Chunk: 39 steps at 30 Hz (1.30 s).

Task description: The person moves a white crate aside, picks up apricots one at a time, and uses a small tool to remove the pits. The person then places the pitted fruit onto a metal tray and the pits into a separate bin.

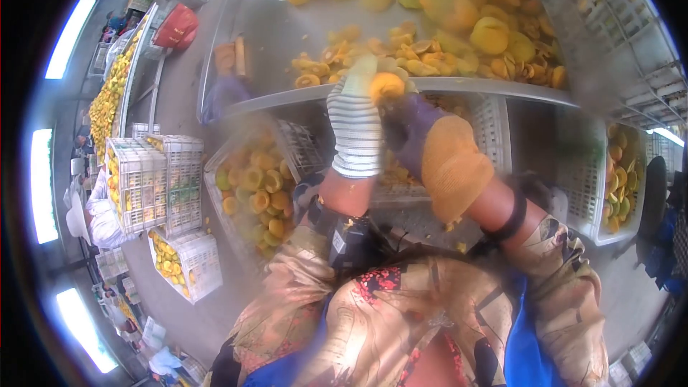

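Observation:
My left hand [355,111], in a white glove with dark stripes, is closed round one side of an orange fruit piece [388,87] above the metal table's front rim [444,84]. Against the fruit's other side is my right hand [419,125], in a purple glove with an orange cuff; its fingers are blurred and partly hidden, and any tool in them cannot be made out. Beyond the hands, cut fruit halves [491,34] and smaller orange pieces [423,57] lie on the table.
Below the table's edge, crates of fruit stand at left [258,190] and right [620,186]. A purple glove [226,93] lies by the table's left end. Farther left are stacked crates [154,179], a red bag [176,27], a long fruit-covered table and other people.

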### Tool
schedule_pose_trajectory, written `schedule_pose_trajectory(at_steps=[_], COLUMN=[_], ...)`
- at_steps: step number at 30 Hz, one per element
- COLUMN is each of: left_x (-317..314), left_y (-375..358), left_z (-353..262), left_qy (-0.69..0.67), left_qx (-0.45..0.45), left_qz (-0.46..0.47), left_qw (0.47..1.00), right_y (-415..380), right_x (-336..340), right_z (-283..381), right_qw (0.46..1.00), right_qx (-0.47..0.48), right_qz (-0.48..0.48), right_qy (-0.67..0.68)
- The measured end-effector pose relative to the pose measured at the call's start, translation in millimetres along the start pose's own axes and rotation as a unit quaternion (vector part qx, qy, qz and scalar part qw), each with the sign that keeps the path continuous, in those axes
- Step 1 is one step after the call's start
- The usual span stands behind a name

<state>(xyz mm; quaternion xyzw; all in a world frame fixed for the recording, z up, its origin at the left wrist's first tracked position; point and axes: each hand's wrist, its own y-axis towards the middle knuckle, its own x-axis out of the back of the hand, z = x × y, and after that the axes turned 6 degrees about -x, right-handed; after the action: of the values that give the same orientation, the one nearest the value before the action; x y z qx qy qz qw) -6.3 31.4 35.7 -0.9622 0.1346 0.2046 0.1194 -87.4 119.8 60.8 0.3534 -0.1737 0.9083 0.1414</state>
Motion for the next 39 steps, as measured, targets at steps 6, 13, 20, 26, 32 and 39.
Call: schedule_pose_trajectory(at_steps=[6, 13, 20, 26, 32, 39], left_x=[3.8, -14.1, -17.5, -2.6, -1.5, -1.5], left_y=[-5.3, -13.8, -12.4, -7.3, -6.2, -8.6], left_z=[-19.2, -9.3, 4.5, -21.6, -25.4, -27.5], left_qy=[0.087, 0.095, -0.003, 0.094, 0.104, 0.089], left_qx=[-0.082, -0.127, -0.105, -0.069, -0.094, -0.085], left_qz=[0.106, 0.031, 0.022, 0.147, 0.161, 0.147], left_qw=[0.987, 0.987, 0.994, 0.982, 0.977, 0.981], right_y=[6.3, -3.7, -3.7, 3.9, -3.9, -6.5], right_x=[23.3, -17.4, -6.2, 40.7, 34.6, 15.6], right_z=[-5.7, -13.9, -12.6, -5.4, 8.1, 0.5], right_qw=[0.994, 0.979, 0.991, 0.986, 0.99, 0.978], right_qx=[0.022, -0.005, 0.027, 0.064, -0.006, -0.031], right_qz=[0.1, -0.009, -0.103, 0.123, 0.138, 0.149], right_qy=[0.049, 0.202, -0.081, 0.092, 0.034, 0.142])
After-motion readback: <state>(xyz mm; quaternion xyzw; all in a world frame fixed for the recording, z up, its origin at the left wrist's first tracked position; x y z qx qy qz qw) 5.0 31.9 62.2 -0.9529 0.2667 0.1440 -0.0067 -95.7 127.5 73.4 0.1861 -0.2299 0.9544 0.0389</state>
